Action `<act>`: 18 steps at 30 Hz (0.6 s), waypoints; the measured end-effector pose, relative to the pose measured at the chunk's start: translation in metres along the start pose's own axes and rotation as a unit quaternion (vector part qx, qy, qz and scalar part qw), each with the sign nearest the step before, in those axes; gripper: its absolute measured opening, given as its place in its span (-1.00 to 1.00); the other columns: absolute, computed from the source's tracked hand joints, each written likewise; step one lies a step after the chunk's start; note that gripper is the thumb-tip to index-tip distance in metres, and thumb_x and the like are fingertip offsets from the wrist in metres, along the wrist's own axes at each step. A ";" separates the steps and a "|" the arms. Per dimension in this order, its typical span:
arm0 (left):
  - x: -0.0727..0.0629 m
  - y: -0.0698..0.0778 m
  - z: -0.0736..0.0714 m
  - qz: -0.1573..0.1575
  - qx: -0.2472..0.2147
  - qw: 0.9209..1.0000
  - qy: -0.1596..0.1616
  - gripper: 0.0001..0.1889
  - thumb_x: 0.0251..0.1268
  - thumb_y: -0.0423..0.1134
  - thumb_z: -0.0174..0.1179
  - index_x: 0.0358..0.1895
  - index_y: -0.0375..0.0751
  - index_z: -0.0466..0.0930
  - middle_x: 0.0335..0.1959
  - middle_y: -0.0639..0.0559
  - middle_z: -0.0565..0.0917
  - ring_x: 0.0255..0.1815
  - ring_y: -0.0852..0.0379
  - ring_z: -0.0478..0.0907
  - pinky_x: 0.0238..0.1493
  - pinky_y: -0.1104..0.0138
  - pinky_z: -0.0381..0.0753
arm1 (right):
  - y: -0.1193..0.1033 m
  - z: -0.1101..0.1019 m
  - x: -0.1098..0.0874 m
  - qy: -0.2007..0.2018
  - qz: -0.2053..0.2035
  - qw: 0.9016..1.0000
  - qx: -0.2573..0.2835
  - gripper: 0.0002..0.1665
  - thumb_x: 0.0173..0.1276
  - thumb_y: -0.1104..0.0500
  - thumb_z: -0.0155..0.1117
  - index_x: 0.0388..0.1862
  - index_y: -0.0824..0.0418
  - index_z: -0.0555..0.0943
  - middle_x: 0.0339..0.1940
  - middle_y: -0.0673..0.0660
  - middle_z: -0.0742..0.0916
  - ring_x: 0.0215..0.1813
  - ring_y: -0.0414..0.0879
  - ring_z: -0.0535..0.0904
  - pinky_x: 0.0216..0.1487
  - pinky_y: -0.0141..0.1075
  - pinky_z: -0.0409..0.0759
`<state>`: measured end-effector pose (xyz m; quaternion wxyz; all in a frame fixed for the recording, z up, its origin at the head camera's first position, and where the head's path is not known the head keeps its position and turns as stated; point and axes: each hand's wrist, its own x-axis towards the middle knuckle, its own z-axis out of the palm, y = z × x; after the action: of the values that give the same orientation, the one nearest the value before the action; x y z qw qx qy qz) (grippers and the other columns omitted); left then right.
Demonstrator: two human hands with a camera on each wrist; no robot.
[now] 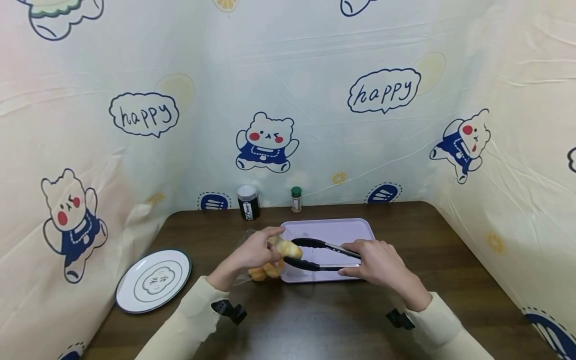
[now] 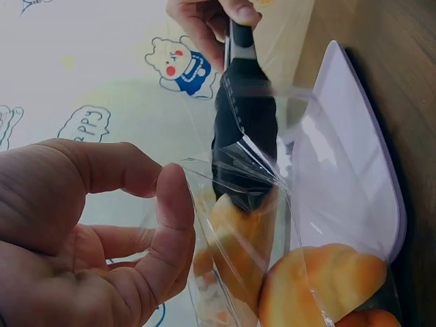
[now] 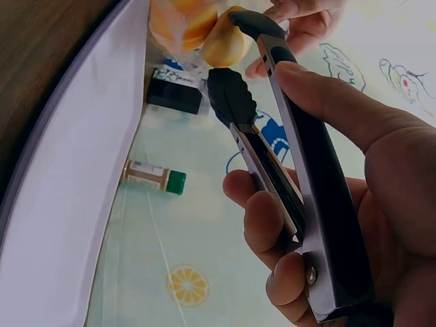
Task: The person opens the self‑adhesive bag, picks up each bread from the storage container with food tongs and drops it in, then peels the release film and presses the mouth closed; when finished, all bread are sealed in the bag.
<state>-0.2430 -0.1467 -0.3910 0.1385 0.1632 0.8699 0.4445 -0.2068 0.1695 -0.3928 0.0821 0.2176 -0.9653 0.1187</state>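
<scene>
In the left wrist view my left hand pinches the edge of a clear plastic bag between thumb and finger. Several golden bread rolls sit inside the bag. My right hand grips a pair of kitchen tongs with black scalloped tips and metal arms. The tong tips are spread around the end of one pale yellow bread roll, which lies at the bag's mouth beside my left fingers. Just behind and below the tongs lies a lilac tray.
At the left edge of the brown table lies a white plate with a dark rim. A dark jar with a grey lid and a small green-capped spice bottle stand at the back. Patterned cloth hangs around the table.
</scene>
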 end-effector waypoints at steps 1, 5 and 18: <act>0.000 0.000 0.000 0.001 0.000 1.000 0.000 -0.22 0.06 -0.49 0.22 0.48 -0.22 0.31 0.44 -0.23 0.36 -0.50 0.14 0.62 -0.33 0.19 0.69 | 0.001 -0.001 -0.001 0.001 0.001 1.000 -0.001 -0.30 -0.02 -0.33 0.53 0.08 -0.04 0.73 -0.02 0.01 0.80 -0.13 0.01 0.74 -0.43 -0.14 0.58; 0.001 -0.002 -0.002 0.004 0.004 1.000 0.002 -0.22 0.06 -0.49 0.21 0.48 -0.24 0.30 0.44 -0.25 0.36 -0.49 0.15 0.62 -0.35 0.26 0.67 | 0.005 -0.003 -0.005 -0.002 0.000 1.000 -0.009 -0.30 -0.02 -0.32 0.53 0.08 -0.04 0.73 -0.03 0.02 0.80 -0.14 0.03 0.74 -0.43 -0.13 0.58; 0.001 0.002 0.001 -0.002 0.022 1.000 0.004 -0.20 0.03 -0.51 0.26 0.47 -0.17 0.34 0.38 -0.14 0.42 -0.53 0.16 0.48 -0.48 0.36 0.52 | 0.006 -0.001 -0.008 0.029 -0.015 0.999 -0.001 -0.39 0.05 -0.28 0.51 0.04 -0.03 0.75 -0.06 0.01 0.82 -0.18 -0.01 0.75 -0.46 -0.18 0.57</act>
<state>-0.2429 -0.1447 -0.3902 0.1319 0.1626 0.8804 0.4256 -0.2022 0.1781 -0.3947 0.1122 0.2286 -0.9592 0.1226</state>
